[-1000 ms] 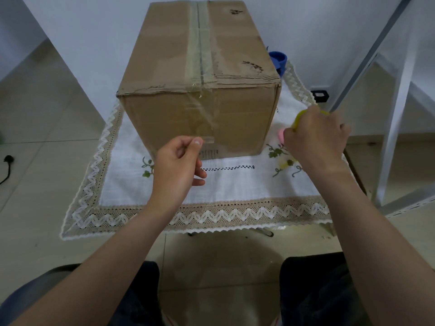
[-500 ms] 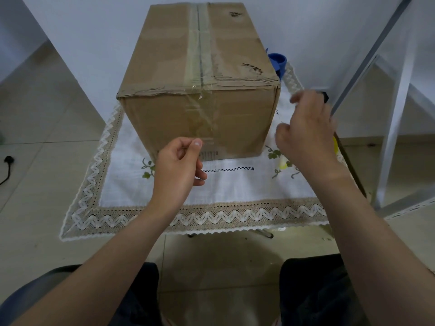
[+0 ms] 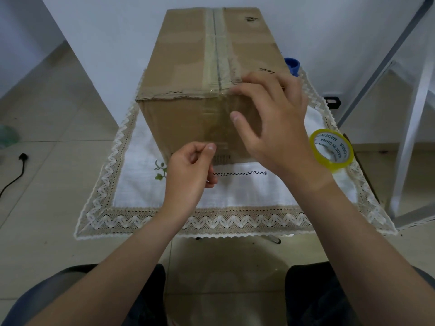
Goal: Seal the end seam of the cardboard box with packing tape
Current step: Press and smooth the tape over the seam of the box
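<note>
Box: a brown cardboard box sits on the cloth, in the middle from left to right and close to the far edge. One short end faces the person.

Top seam: an old band of tape runs down the middle of the box top, from the far edge to the near edge.

Clear tape strip: a clear tape strip comes over the near top edge of the box and runs down the middle of the front end (it is see-through, so it is hard to see).

Left hand: the left hand is low in front of the box. Its thumb and first finger pinch the bottom end of the clear tape strip. The other fingers are curled in.

Right hand: the right hand holds nothing and its fingers are spread out. The fingertips lie on the near top edge of the box, just right of the seam. The thumb is over the front end, but I cannot tell if it touches.

Tape roll: a yellow tape roll lies by the right edge of the cloth, apart from both hands.

Cloth: a white cloth with a lace border covers the small table.

Blue thing: a blue thing peeks out behind the box near the far right corner.

Floor: a black plug and its cord lie on the tiles to the left.
</note>
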Available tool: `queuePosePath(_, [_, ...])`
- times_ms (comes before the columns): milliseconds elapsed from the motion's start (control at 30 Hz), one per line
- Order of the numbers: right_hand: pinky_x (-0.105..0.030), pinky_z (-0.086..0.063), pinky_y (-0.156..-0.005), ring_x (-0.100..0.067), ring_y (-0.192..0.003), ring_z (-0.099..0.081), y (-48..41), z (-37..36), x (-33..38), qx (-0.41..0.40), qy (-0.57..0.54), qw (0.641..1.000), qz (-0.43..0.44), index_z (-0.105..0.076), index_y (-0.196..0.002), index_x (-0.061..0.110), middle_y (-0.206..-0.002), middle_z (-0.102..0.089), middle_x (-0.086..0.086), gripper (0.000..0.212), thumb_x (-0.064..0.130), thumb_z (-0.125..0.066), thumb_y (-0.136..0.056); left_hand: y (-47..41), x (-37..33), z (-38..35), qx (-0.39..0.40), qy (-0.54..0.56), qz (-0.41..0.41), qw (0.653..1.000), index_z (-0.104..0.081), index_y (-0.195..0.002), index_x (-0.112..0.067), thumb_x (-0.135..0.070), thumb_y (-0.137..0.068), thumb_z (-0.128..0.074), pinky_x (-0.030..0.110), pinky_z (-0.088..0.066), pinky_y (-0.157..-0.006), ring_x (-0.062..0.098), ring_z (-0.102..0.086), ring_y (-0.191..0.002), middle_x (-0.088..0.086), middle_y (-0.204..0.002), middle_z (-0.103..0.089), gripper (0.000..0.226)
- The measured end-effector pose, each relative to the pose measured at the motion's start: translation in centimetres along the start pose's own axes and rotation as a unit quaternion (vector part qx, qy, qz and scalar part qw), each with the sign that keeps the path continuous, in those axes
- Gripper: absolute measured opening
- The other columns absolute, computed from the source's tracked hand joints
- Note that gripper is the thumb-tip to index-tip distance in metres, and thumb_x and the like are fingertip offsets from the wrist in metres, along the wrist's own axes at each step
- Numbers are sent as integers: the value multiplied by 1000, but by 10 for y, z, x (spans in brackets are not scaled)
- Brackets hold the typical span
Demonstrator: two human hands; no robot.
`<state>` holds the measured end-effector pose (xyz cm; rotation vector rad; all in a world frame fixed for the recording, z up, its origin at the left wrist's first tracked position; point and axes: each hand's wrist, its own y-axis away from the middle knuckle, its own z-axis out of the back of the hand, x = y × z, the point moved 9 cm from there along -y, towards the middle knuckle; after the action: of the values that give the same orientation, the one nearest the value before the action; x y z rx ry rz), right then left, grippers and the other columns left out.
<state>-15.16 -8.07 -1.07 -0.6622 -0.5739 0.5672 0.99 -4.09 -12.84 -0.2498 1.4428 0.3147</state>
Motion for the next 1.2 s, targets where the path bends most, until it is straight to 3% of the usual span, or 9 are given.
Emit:
queuePosePath(300, [-34, -22, -97, -25, -123, -50, -24, -11, -6, 14, 21, 1000, -1, -67, -128, 32, -131, -62, 11, 42, 56, -61, -94, -4, 1, 3, 1, 2, 0, 1000, -73, -98, -22, -25, -103, -63, 27, -59, -51, 9, -59, -44, -6, -52, -57, 12])
queuePosePath(533, [-38, -24, -98, -22, -122, -47, -31, -20, -8, 13, 50, 998, -29, -68, -122, 40, -129, -61, 17, 47, 72, -55, -90, -8, 3, 3, -3, 12, 1, 1000, -73, -93, -21, -23, -103, -64, 21, -54, -47, 8, -53, -41, -7, -50, -56, 14])
queuePosePath(933, [-45, -35, -93, -27, -110, -53, -36, -21, -5, -18, 141, 989, -48, -68, -114, 38, -117, -64, 10, 66, 89, -40, -83, -12, 2, 4, -18, 11, 12, 1000, -74, -93, -24, -26, -102, -65, 21, -54, -47, 6, -54, -39, -8, -46, -58, 12])
queuePosePath(1200, [-43, -32, -93, -31, -109, -55, -28, -25, -6, -45, 154, 987, -25, -68, -118, 35, -120, -65, 6, 74, 92, -51, -74, -14, 1, 4, -13, 5, 14, 1000, -73, -92, -27, -28, -102, -66, 26, -57, -49, 8, -56, -41, -8, -47, -59, 12])
